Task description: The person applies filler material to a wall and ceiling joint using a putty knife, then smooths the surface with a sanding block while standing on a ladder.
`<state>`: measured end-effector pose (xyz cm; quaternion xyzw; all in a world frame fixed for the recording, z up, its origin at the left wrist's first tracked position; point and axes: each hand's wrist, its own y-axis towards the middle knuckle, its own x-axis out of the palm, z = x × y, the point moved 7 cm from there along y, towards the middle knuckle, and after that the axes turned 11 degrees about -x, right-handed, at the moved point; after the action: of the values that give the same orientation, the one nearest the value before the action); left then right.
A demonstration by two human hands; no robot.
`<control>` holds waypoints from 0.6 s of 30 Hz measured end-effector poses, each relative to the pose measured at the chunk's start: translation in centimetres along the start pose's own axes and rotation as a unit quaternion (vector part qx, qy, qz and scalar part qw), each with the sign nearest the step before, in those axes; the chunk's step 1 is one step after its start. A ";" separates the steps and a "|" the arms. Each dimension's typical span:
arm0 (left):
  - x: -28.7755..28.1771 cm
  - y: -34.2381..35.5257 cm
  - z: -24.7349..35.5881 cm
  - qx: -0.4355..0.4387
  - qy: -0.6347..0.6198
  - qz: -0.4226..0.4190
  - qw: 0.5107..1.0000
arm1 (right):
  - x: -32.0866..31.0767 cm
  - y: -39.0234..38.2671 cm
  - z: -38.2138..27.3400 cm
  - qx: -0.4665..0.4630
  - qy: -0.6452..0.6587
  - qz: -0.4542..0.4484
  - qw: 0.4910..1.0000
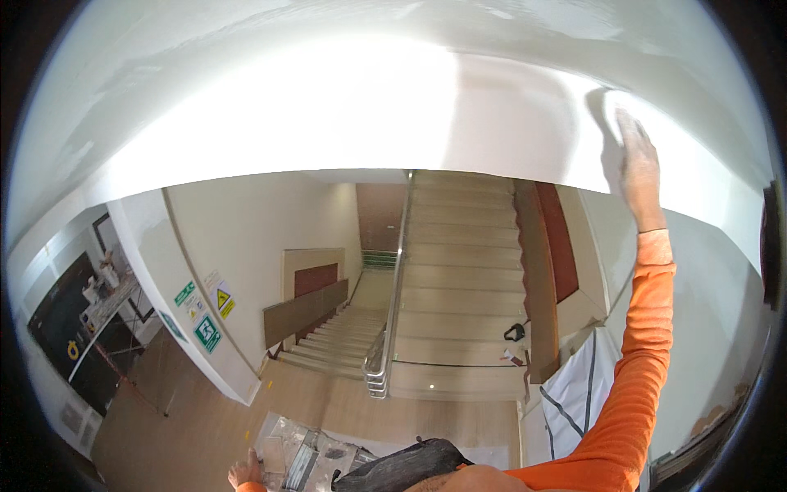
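While the right hand [638, 160] presses flat, fingers together and extended, holding nothing, on the white ceiling band [344, 123], keep the palm flush w/ even pressure. Band runs left-right across the stairwell, fingers pointing up-left along it. Left hand [244, 473], well below, looks loosely open; can't tell if it holds anything.

A beige tiled staircase [459, 271] fills the centre of the frame, split by a polished steel handrail [392, 303]. Long brown wooden boards [305, 310] lean along the flights at centre and right. Green and yellow safety signs [206, 316] hang on the cream wall at left. A small black bag [514, 332] sits on a lower step. White plastic sheeting [574, 394] drapes at lower right.
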<state>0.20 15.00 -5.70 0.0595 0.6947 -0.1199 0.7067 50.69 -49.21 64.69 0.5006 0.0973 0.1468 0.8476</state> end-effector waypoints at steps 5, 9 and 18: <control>-5.0 -3.6 0.9 -0.153 -0.045 0.033 0.987 | 3.9 9.4 -20.0 -0.182 0.094 0.014 0.979; -6.5 -6.1 0.5 -0.188 -0.046 0.216 0.957 | 9.8 17.3 -32.6 -0.211 0.150 0.055 0.964; -7.7 -5.8 0.3 -0.247 -0.142 0.230 0.931 | 16.1 30.1 -52.5 -0.280 0.105 0.015 0.954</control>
<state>-1.02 10.03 2.46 0.0232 0.5623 0.2139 0.7984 44.81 13.14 65.63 0.2268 0.1332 0.2321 0.9365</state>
